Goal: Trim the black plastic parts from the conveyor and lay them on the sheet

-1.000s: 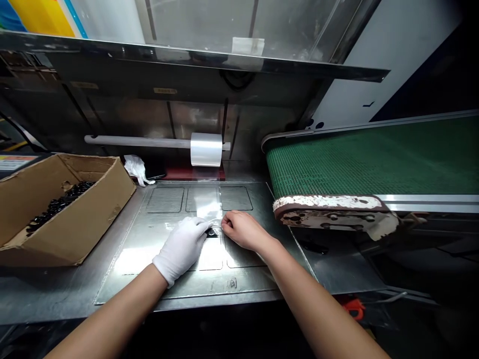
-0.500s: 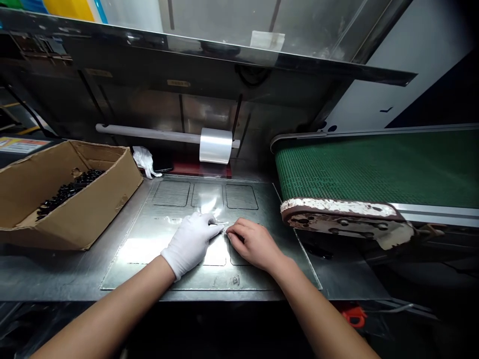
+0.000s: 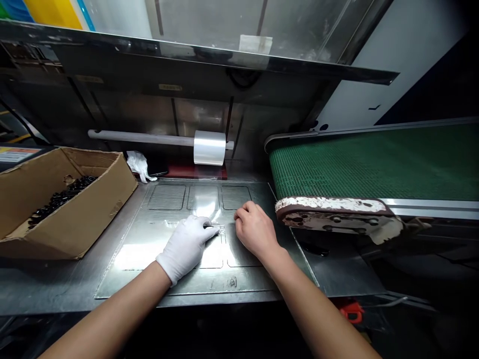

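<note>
My left hand (image 3: 188, 245), in a white glove, pinches at the middle of a shiny metal plate (image 3: 123, 279). A small clear, glinting piece (image 3: 222, 230) shows at its fingertips, too faint to name. To the right, my bare right hand (image 3: 256, 228) is held over the plate with its fingers curled together. What those fingers hold, if anything, is hidden. Dark rounded-square outlines mark the plate. Behind it, a roll of clear film (image 3: 209, 148) sits on a pale rod (image 3: 145, 137), and a glossy strip runs from the roll towards the plate.
At the left stands an open cardboard box (image 3: 108, 209) with many small black parts (image 3: 63, 197). A crumpled white cloth (image 3: 139, 165) lies beside it. To the right, a green conveyor belt (image 3: 359, 164) ends close to the plate. A metal-edged shelf (image 3: 209, 59) crosses above.
My right hand has drawn away from the left hand, up and to the right over the plate. The left hand keeps its pinch in nearly the same place. The view has shifted slightly.
</note>
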`<state>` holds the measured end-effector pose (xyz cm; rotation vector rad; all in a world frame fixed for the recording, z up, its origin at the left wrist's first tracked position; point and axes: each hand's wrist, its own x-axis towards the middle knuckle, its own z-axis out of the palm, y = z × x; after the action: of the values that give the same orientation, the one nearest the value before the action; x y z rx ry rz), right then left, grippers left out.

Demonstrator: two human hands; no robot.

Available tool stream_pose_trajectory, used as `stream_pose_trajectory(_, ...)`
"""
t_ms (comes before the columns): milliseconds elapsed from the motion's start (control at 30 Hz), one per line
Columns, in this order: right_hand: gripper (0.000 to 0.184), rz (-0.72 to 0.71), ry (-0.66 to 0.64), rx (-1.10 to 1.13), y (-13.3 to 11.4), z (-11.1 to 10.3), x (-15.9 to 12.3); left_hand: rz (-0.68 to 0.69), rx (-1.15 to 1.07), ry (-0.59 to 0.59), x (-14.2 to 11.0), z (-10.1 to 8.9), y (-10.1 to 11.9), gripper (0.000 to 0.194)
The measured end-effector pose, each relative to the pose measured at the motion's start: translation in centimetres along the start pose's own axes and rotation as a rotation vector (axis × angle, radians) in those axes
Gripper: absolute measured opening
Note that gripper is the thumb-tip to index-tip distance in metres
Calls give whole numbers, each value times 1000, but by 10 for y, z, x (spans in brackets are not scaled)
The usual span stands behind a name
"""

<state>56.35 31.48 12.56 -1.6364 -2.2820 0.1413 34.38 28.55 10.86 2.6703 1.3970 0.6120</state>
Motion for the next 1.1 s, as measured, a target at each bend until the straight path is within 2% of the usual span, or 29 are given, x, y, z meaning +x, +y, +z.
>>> stream_pose_trajectory(133,19,-63,-10,63,4,3,1,-10,-33,25,2,-4,2,24)
stream_pose_trajectory(300,28,-24,124,172,10,1,-15,-115,-25,139,1,-16,1,27)
stream_pose_trajectory(400,32,-32,163,232,13,0,-31,-115,-24,136,-1,-17,1,25)
stream_pose_trajectory(567,40,-102,91,249,6,7,-45,-43,-13,43,-1,-11,6,27)
stream_pose_trajectory(633,45,-140,43,231,-1,11,-41,-43,4,29,-1,-9,7,29)
stream_pose_trajectory(733,41,-170,-5,197,-11,15,-31,-74,37,44,-2,-8,5,31)
stream_pose_trajectory(933,32,-99,-27,121,-9,14,-17,-89,81,33,-6,-4,-1,28)
stream_pose_trajectory(1000,33,-66,-13,109,-7,13,-18,-91,83,30,-6,-4,-2,27)
stream_pose_trajectory(1100,37,-96,-24,118,-8,12,-20,-93,79,21,-6,-6,-1,29)
